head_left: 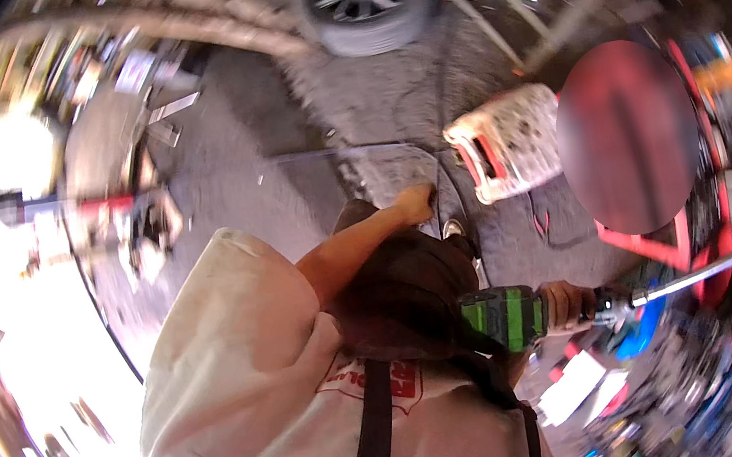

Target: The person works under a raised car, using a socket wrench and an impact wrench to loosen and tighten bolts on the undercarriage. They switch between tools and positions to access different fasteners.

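My right hand (568,306) grips a green-and-black cordless power tool (507,317) at waist height, its battery end toward my body. From the tool's head a long chrome bar (726,267) reaches out to the right. In front of me my left arm is stretched forward, and the left hand (418,204) looks curled closed. Blur hides what it holds, if anything. A thin dark hose (431,156) runs along the floor just past that hand.
A wheel with its tyre (364,4) lies ahead. To the right stand a worn, pale, red-edged box-like object (511,143) and a red frame (647,246); an oval blur covers part of it. Red-handled pliers (541,222) lie nearby. Cluttered parts and white papers (575,387) sit at lower right.
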Demonstrator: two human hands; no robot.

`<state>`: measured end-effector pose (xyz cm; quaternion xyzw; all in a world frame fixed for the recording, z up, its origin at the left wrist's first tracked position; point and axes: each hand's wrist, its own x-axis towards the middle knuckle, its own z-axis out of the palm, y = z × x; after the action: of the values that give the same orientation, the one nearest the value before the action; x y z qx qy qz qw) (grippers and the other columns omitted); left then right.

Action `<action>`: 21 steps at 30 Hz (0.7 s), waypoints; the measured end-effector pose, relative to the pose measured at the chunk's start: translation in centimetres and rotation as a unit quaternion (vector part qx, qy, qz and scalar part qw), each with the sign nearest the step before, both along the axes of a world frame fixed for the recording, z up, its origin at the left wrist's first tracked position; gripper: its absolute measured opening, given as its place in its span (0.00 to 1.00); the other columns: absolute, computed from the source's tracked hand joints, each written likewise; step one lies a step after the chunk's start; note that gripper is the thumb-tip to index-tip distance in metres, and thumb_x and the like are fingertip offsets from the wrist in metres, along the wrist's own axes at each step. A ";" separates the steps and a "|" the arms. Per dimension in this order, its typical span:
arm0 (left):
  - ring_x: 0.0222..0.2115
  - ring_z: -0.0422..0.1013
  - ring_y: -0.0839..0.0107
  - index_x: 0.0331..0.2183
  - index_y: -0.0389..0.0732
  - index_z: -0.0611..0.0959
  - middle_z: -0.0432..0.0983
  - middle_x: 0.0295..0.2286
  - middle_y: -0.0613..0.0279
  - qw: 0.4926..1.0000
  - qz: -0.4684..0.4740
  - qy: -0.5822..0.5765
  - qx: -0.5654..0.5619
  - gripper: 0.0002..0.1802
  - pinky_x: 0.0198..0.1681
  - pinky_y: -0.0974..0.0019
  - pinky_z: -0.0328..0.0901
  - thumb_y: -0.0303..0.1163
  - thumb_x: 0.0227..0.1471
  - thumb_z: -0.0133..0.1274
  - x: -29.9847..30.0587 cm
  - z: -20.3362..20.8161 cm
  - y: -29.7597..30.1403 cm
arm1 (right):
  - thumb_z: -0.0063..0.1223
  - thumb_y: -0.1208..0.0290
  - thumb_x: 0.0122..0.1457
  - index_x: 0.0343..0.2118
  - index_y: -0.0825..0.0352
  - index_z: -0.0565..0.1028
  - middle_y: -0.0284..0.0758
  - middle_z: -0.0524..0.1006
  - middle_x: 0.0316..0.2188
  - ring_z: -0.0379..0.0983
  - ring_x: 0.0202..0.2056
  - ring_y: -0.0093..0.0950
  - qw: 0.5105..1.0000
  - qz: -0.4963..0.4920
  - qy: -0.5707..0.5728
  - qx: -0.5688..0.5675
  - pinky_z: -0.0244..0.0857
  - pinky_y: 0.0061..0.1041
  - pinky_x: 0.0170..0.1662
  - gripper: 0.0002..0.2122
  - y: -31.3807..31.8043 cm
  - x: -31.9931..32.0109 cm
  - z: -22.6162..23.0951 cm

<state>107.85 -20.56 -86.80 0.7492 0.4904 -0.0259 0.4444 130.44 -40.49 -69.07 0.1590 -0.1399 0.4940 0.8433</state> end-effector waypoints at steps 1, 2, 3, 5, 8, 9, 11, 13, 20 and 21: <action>0.42 0.72 0.45 0.40 0.37 0.77 0.77 0.38 0.42 0.998 0.054 0.002 -0.027 0.26 0.45 0.49 0.66 0.37 0.34 0.60 -2.3 -0.1 -1.5 | 0.53 0.71 0.57 0.30 0.61 0.73 0.26 0.69 0.13 0.64 0.12 0.17 0.999 0.038 -0.013 -0.001 0.61 0.17 0.15 0.02 1.4 0.9 0.9; 0.42 0.73 0.48 0.40 0.38 0.78 0.77 0.38 0.43 0.989 0.134 0.052 -0.040 0.27 0.44 0.51 0.67 0.36 0.34 0.60 -4.8 0.3 -2.7 | 0.53 0.71 0.57 0.30 0.62 0.73 0.26 0.69 0.13 0.64 0.12 0.17 0.996 0.088 -0.017 -0.001 0.61 0.16 0.15 0.02 2.6 1.9 0.9; 0.41 0.74 0.50 0.41 0.38 0.78 0.77 0.38 0.43 0.972 0.205 0.100 -0.055 0.27 0.43 0.52 0.68 0.36 0.34 0.60 -7.7 0.9 -3.5 | 0.53 0.71 0.57 0.31 0.62 0.73 0.26 0.69 0.13 0.64 0.12 0.17 0.991 0.130 -0.018 0.001 0.61 0.16 0.15 0.02 3.7 2.6 0.8; 0.37 0.76 0.55 0.40 0.39 0.80 0.79 0.35 0.45 0.900 0.430 0.039 -0.063 0.25 0.38 0.56 0.70 0.36 0.35 0.59 -14.4 0.6 -7.6 | 0.53 0.71 0.56 0.31 0.62 0.73 0.26 0.69 0.13 0.64 0.12 0.16 0.978 0.208 -0.022 0.002 0.61 0.16 0.16 0.03 6.0 3.5 0.7; 0.27 0.78 0.60 0.36 0.38 0.83 0.79 0.26 0.49 0.790 0.607 0.040 -0.073 0.17 0.32 0.60 0.71 0.33 0.39 0.54 -21.4 0.0 -17.4 | 0.54 0.71 0.56 0.32 0.62 0.73 0.25 0.69 0.13 0.64 0.12 0.16 0.946 0.321 -0.039 -0.008 0.61 0.16 0.17 0.03 9.0 3.0 0.0; 0.24 0.77 0.62 0.34 0.38 0.83 0.79 0.23 0.51 0.765 0.635 0.060 -0.087 0.15 0.31 0.60 0.71 0.32 0.41 0.52 -22.4 1.1 -20.5 | 0.54 0.71 0.56 0.32 0.62 0.73 0.25 0.69 0.13 0.64 0.12 0.16 0.935 0.352 -0.044 -0.012 0.61 0.16 0.17 0.04 9.8 2.3 -0.4; 0.22 0.77 0.63 0.33 0.38 0.84 0.79 0.22 0.51 0.712 0.693 0.054 -0.093 0.14 0.31 0.60 0.71 0.30 0.41 0.50 -23.6 -1.3 -28.4 | 0.54 0.71 0.56 0.33 0.62 0.73 0.25 0.69 0.12 0.64 0.12 0.15 0.911 0.408 -0.061 -0.022 0.61 0.15 0.17 0.04 11.2 0.3 -0.5; 0.24 0.78 0.62 0.33 0.38 0.84 0.80 0.24 0.50 0.680 0.722 0.066 -0.107 0.14 0.31 0.61 0.71 0.30 0.42 0.51 -21.9 0.8 -34.3 | 0.55 0.71 0.55 0.33 0.62 0.73 0.25 0.68 0.12 0.64 0.12 0.15 0.876 0.476 -0.080 -0.023 0.61 0.15 0.18 0.05 13.1 -3.9 0.4; 0.28 0.77 0.61 0.31 0.38 0.82 0.80 0.28 0.51 0.500 0.861 0.040 -0.086 0.12 0.34 0.61 0.70 0.26 0.38 0.54 -24.1 -1.0 -45.0 | 0.53 0.69 0.56 0.32 0.62 0.72 0.25 0.69 0.13 0.64 0.12 0.16 0.716 0.698 -0.006 0.020 0.60 0.16 0.17 0.05 13.4 -22.8 -0.9; 0.28 0.77 0.61 0.30 0.38 0.82 0.80 0.28 0.52 0.486 0.869 0.041 -0.079 0.11 0.34 0.61 0.70 0.26 0.37 0.55 -25.0 -1.5 -45.7 | 0.53 0.69 0.56 0.32 0.62 0.72 0.25 0.69 0.13 0.64 0.12 0.16 0.692 0.721 -0.004 0.014 0.60 0.16 0.16 0.05 12.9 -25.8 -0.8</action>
<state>82.84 -66.24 -88.28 -0.0983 0.9059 0.3043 0.2778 104.64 -27.63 -69.83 0.2210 0.0079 0.9490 0.2249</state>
